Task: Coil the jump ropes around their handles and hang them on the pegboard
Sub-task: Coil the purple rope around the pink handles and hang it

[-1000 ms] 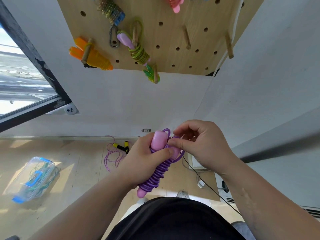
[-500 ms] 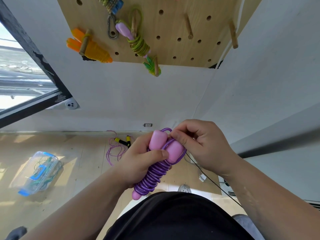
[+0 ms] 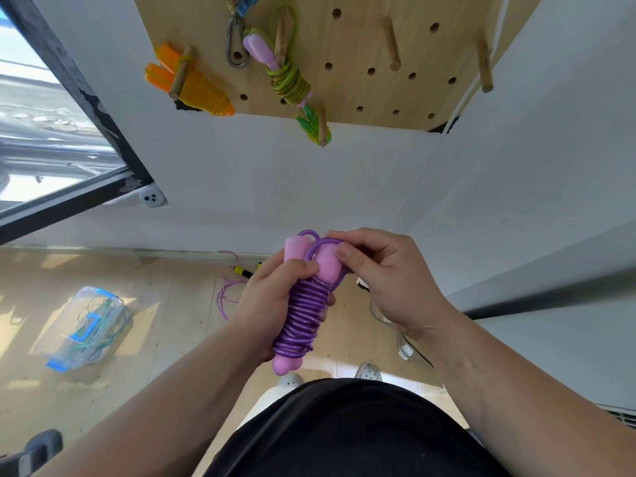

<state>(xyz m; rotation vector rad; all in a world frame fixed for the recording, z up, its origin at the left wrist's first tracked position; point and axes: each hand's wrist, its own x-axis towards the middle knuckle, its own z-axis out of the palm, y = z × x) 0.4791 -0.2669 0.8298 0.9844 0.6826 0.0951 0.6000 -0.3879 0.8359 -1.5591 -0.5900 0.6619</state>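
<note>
The pale wooden floor (image 3: 165, 339) fills the lower left, and a light wooden pegboard with round holes and wooden pegs (image 3: 361, 36) hangs on the white wall above. A clear plastic box with blue latches (image 3: 86, 325) lies on the floor, with thin cords inside. The left hand (image 3: 272, 301) is wrapped around the purple jump rope with 2 pink handles (image 3: 304, 311), which is held in front of the person below the pegboard, its cord coiled tightly around both handles. The right hand (image 3: 389, 280) pinches the purple loop at the handles' top end. An orange coiled rope bundle (image 3: 196, 86) and a green coiled rope with lilac handles (image 3: 289, 80) hang on pegs. A thin purple cord with yellow-and-black handles (image 3: 229, 287) lies loose on the floor by the wall.
</note>
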